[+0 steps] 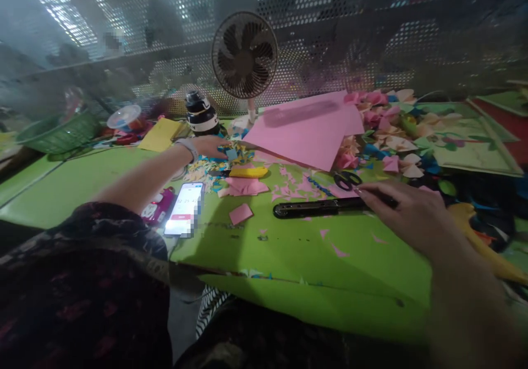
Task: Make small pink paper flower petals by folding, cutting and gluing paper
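Your right hand (406, 215) fingers closed on black ruler (322, 208); left hand (212, 146) flat, fingers apart, on paper scraps (206, 166).

We cannot read the phone (184, 209) screen: its lower corner is pixelated. At 3 o'clock, the right hand (406, 215) covers the near end of the black tool (317, 208), so we cannot tell whether the grip closes on it. At 10 o'clock, the left hand (212, 146) hides its fingertips among the paper scraps (206, 166). The bottom edge cuts off both forearms. The mesh wall (330, 39) at 12 o'clock is hazy, and what lies behind it is too blurred to identify.
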A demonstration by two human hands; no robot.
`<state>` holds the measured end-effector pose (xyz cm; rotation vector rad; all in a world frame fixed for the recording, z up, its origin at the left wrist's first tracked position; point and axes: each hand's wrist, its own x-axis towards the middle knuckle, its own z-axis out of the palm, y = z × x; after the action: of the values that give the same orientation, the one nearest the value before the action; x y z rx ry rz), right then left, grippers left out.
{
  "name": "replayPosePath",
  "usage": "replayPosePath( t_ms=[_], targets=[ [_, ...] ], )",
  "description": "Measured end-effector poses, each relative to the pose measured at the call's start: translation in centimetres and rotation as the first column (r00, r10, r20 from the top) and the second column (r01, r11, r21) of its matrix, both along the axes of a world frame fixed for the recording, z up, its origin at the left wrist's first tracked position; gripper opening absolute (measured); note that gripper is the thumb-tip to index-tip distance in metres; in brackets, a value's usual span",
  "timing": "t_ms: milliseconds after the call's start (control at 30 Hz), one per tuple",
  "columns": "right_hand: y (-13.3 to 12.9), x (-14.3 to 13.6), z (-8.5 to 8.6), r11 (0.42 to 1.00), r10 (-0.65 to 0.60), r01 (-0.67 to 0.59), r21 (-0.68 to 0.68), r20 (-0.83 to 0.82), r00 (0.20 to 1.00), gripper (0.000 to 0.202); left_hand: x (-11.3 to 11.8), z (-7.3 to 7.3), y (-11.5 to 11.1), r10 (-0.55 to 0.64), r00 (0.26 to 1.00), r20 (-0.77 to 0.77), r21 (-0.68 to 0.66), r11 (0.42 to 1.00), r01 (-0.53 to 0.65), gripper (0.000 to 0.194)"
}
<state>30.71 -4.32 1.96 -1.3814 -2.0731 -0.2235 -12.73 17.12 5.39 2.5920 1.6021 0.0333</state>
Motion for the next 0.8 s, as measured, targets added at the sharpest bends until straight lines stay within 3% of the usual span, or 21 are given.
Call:
replayPosePath(
  t_ms=[167, 267, 433, 567, 733, 800],
  targets=[
    [0.5, 0.3, -0.4, 0.995, -0.015, 0.012, -0.101, -0.022, 1.0, 0.028, -1.6, -1.5, -2.0, 0.001, 0.999, -0.045, -0.154, 0.988, -0.007, 0.039],
    [0.7, 0.3, -0.6, 0.99, -0.015, 0.008, -0.139, -0.049, 0.999, 0.028, -3.0, -1.0, -1.8, 0.027, 1.0, -0.014, -0.205, 0.978, -0.03, 0.031],
    [0.9, 0.3, -0.6, 0.988, -0.009, 0.0, -0.156, -0.057, 0.998, 0.028, -4.7, 0.1, -0.7, 0.108, 0.993, 0.04, -0.167, 0.981, -0.1, 0.03],
    [0.7, 0.1, -0.5, 0.985, -0.007, 0.0, -0.17, -0.044, 0.999, 0.03, -4.0, -0.3, 0.3, 0.137, 0.983, 0.124, -0.107, 0.987, -0.124, 0.022],
    [0.2, -1.0, -0.2, 0.972, -0.01, 0.001, -0.236, -0.036, 0.999, 0.025, -2.2, -2.6, 1.6, 0.019, 0.974, 0.226, -0.028, 1.0, -0.013, 0.037],
    [0.0, -1.5, -0.1, 0.961, 0.026, -0.032, -0.275, -0.025, 0.999, 0.024, -2.1, -3.3, 2.0, -0.001, 0.978, 0.208, -0.071, 0.997, 0.016, 0.037]
  ],
)
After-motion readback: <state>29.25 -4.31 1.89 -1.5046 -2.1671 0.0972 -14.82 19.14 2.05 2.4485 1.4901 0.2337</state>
